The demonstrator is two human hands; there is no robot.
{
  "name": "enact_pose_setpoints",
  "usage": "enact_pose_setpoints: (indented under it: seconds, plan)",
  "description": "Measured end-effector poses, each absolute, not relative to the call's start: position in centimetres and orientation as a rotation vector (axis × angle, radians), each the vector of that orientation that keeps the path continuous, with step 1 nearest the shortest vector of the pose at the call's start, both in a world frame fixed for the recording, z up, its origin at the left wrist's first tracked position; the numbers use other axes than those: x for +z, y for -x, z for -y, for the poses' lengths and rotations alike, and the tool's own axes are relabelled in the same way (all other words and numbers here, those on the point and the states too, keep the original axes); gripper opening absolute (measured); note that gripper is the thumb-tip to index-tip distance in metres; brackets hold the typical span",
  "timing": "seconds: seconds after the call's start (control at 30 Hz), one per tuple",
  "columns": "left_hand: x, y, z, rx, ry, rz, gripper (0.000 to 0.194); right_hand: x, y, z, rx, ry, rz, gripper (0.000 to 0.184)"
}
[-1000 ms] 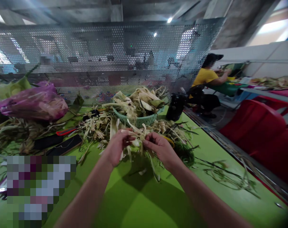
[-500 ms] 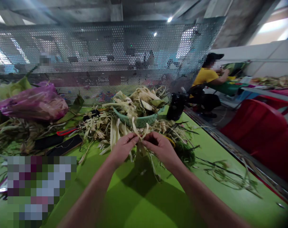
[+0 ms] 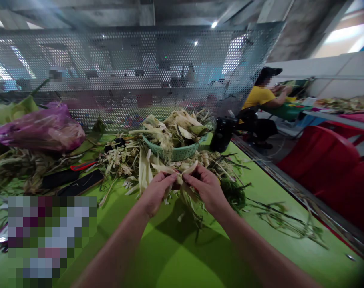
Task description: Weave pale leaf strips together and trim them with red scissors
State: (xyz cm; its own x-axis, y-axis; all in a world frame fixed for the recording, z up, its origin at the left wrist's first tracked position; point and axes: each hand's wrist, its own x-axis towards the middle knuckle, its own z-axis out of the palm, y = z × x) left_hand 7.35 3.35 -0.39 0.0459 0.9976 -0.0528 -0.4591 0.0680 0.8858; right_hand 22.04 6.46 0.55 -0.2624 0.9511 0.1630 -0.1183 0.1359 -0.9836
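My left hand (image 3: 157,193) and my right hand (image 3: 207,189) meet above the green table (image 3: 182,264), each pinching a pale corn husk strip (image 3: 191,167) between thumb and fingers. The husk ends flare out to both sides over my fingertips, and a wider part hangs below. How the strips cross between the thumbs is too small to tell. Just beyond stands a green plastic basket (image 3: 177,153) heaped with dried husks (image 3: 182,120). Longer pale husk strips (image 3: 145,172) lie left of my hands, and a bundle of dark green fibre (image 3: 234,195) lies right of them.
A red-handled cutter (image 3: 83,165) and dark flat pieces (image 3: 81,184) lie left, near a pink plastic bag (image 3: 40,130). A black cylindrical container (image 3: 220,135) stands behind right. Beyond the table are red chairs (image 3: 320,160) and a seated person in yellow (image 3: 258,97).
The husk ends that pointed up between my hands are now spread apart to left and right. My hands have moved slightly apart, still gripping the husk.
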Motion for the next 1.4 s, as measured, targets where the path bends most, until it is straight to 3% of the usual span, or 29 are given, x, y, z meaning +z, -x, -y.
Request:
enact_pose_setpoints:
  seconds: [0.17,0.77,1.17,1.4]
  plan:
    - [-0.1,-7.7,-3.2,1.32,-0.733,-0.835,0.025,0.5,-21.6,-6.3,1.183,0.884,1.459,0.015]
    - [0.6,-7.5,-2.8,1.278,-0.681,-0.693,0.029,0.6,-21.4,-6.3,1.363,0.764,1.332,0.005]
    - [0.3,-7.5,-2.8,1.263,-0.801,-0.631,0.023,0.7,-21.5,-6.2,1.391,0.745,1.236,0.012]
    - [0.0,-7.6,-3.0,1.248,-0.913,-0.76,0.03,0.7,-21.7,-6.4,1.195,0.846,1.306,0.014]
